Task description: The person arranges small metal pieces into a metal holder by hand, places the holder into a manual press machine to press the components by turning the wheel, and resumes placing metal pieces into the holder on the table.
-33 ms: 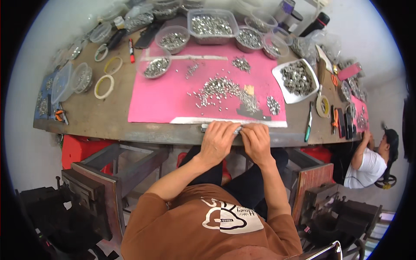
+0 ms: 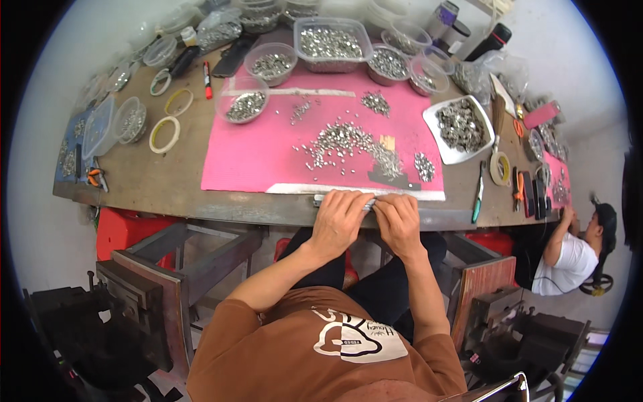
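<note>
At the front edge of the workbench, my left hand [image 2: 337, 221] is closed over a short grey bar-like piece [image 2: 319, 200], whose end sticks out past the fingers. Close beside it, my right hand [image 2: 398, 221] has its fingertips pinched together at the other end of the piece; whatever is in that pinch is hidden. Just beyond both hands lies a pink mat [image 2: 248, 157] with a white strip along its front edge. On it a loose pile of small shiny metal parts [image 2: 341, 142] spreads out, with a smaller heap [image 2: 424, 166] to the right.
Clear tubs of metal parts [image 2: 331, 45] line the back. A white dish [image 2: 461, 127] of parts stands right, near a green-handled tool [image 2: 478, 194] and orange-handled pliers [image 2: 518, 191]. Tape rolls [image 2: 165, 135] lie left. A co-worker [image 2: 568, 258] sits at far right.
</note>
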`<state>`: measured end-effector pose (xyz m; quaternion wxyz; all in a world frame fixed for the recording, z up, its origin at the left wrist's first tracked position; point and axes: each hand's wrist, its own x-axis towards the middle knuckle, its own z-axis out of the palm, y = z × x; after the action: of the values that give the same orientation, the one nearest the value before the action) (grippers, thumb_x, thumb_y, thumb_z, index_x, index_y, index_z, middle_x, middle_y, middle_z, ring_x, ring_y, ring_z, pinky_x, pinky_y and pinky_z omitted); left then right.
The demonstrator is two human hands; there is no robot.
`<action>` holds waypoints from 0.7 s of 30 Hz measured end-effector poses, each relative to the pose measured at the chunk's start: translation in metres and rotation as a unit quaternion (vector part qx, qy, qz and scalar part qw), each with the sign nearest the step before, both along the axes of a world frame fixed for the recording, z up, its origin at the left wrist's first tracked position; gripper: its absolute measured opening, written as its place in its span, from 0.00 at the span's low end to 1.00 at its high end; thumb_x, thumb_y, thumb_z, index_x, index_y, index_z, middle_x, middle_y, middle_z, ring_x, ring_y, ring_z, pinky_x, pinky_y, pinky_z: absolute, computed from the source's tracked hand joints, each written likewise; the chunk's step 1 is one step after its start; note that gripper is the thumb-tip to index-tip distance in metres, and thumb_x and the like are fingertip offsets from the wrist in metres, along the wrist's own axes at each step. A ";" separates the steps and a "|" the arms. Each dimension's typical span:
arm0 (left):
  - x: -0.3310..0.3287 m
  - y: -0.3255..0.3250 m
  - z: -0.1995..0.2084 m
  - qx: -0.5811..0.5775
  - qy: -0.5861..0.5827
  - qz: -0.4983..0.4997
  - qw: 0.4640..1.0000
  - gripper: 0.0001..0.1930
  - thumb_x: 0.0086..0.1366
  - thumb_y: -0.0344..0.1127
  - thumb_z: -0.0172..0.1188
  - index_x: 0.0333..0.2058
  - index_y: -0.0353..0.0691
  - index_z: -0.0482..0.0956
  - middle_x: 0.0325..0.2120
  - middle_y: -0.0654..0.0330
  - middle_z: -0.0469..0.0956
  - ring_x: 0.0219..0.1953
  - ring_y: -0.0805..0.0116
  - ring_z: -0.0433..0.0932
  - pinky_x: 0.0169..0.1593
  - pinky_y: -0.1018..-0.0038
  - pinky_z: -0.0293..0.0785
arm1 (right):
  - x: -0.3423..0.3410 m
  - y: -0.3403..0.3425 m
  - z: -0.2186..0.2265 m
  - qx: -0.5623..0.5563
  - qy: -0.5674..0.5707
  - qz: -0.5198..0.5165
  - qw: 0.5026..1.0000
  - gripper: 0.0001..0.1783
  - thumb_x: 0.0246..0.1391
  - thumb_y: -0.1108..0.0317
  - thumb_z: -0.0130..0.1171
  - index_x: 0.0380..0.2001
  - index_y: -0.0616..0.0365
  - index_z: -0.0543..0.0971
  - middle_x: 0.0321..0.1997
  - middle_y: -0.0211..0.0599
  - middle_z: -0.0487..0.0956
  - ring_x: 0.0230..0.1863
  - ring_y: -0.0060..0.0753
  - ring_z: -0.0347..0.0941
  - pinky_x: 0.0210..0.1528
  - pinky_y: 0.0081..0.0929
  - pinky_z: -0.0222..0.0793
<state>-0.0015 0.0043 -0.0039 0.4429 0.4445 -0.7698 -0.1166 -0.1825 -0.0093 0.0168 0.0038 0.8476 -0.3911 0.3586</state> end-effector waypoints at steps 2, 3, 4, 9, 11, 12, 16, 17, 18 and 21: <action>0.004 0.002 0.004 0.019 -0.002 -0.005 1.000 0.22 0.59 0.26 0.64 0.54 0.36 0.76 0.45 0.53 0.78 0.48 0.53 0.76 0.56 0.59 0.68 | 0.003 0.001 0.004 -0.010 0.014 -0.002 1.000 0.13 0.47 0.79 0.69 0.38 0.59 0.80 0.40 0.35 0.81 0.41 0.39 0.78 0.47 0.37 0.67; 0.006 0.001 0.008 0.023 0.008 -0.014 1.000 0.22 0.59 0.26 0.64 0.54 0.35 0.77 0.45 0.52 0.79 0.48 0.52 0.76 0.56 0.59 0.68 | 0.002 0.002 0.003 -0.018 0.024 -0.003 1.000 0.13 0.48 0.77 0.68 0.38 0.59 0.80 0.41 0.35 0.80 0.43 0.38 0.77 0.49 0.37 0.67; 0.009 0.001 0.012 0.028 0.019 -0.024 0.999 0.21 0.60 0.26 0.64 0.54 0.35 0.77 0.45 0.52 0.79 0.48 0.52 0.76 0.57 0.59 0.68 | 0.001 0.002 0.001 -0.024 0.034 -0.004 0.999 0.13 0.49 0.76 0.68 0.39 0.59 0.80 0.42 0.34 0.80 0.44 0.38 0.77 0.50 0.38 0.67; 0.061 -0.050 0.025 -0.014 0.028 0.020 0.999 0.17 0.60 0.23 0.60 0.49 0.36 0.79 0.46 0.49 0.78 0.49 0.47 0.76 0.55 0.57 0.72 | -0.009 -0.011 0.012 0.072 -0.031 0.009 0.997 0.11 0.50 0.77 0.68 0.39 0.59 0.82 0.39 0.37 0.81 0.41 0.41 0.77 0.48 0.37 0.67; 0.094 -0.086 0.017 -0.029 -0.002 0.069 0.997 0.20 0.57 0.18 0.57 0.50 0.35 0.77 0.45 0.48 0.76 0.47 0.46 0.75 0.54 0.57 0.73 | -0.004 -0.034 0.022 0.060 -0.041 0.014 0.997 0.08 0.52 0.78 0.66 0.37 0.60 0.82 0.36 0.40 0.80 0.40 0.44 0.77 0.46 0.37 0.68; 0.105 -0.101 0.014 -0.022 -0.014 0.093 0.995 0.22 0.56 0.16 0.56 0.51 0.34 0.77 0.44 0.47 0.76 0.47 0.46 0.74 0.54 0.57 0.73 | 0.000 -0.049 0.025 0.092 -0.050 0.018 0.994 0.08 0.54 0.77 0.65 0.38 0.61 0.82 0.38 0.41 0.81 0.40 0.45 0.78 0.45 0.37 0.71; 0.127 -0.136 -0.007 0.007 -0.066 0.118 0.991 0.18 0.59 0.18 0.56 0.49 0.36 0.78 0.40 0.48 0.73 0.45 0.46 0.74 0.51 0.56 0.74 | 0.043 -0.116 0.036 0.134 -0.041 0.042 0.989 0.08 0.59 0.74 0.62 0.41 0.63 0.82 0.39 0.46 0.80 0.40 0.49 0.80 0.43 0.37 0.74; 0.124 -0.143 -0.011 0.004 -0.064 0.120 0.991 0.18 0.59 0.18 0.56 0.49 0.36 0.78 0.40 0.48 0.73 0.45 0.46 0.74 0.51 0.56 0.74 | 0.053 -0.134 0.030 0.131 -0.039 0.043 0.990 0.08 0.59 0.74 0.62 0.41 0.63 0.82 0.39 0.46 0.80 0.40 0.49 0.80 0.43 0.37 0.74; 0.121 -0.150 -0.013 -0.007 -0.060 0.105 0.993 0.18 0.59 0.18 0.56 0.48 0.36 0.79 0.39 0.48 0.73 0.45 0.46 0.75 0.50 0.56 0.74 | 0.063 -0.152 0.019 0.128 -0.035 0.051 0.990 0.08 0.59 0.74 0.62 0.41 0.64 0.82 0.40 0.47 0.80 0.41 0.50 0.80 0.44 0.38 0.75; 0.115 -0.164 -0.011 -0.015 -0.038 0.097 0.994 0.15 0.61 0.18 0.55 0.46 0.36 0.80 0.38 0.49 0.74 0.44 0.46 0.75 0.49 0.57 0.75 | 0.099 -0.182 0.010 0.139 -0.015 0.053 0.989 0.10 0.57 0.74 0.61 0.42 0.65 0.81 0.43 0.50 0.78 0.46 0.56 0.77 0.50 0.45 0.74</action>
<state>0.1132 -0.1596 -0.0147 0.4288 0.5147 -0.7411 -0.0446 -0.0839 -0.1911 0.0263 -0.1388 0.8540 -0.3919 0.3128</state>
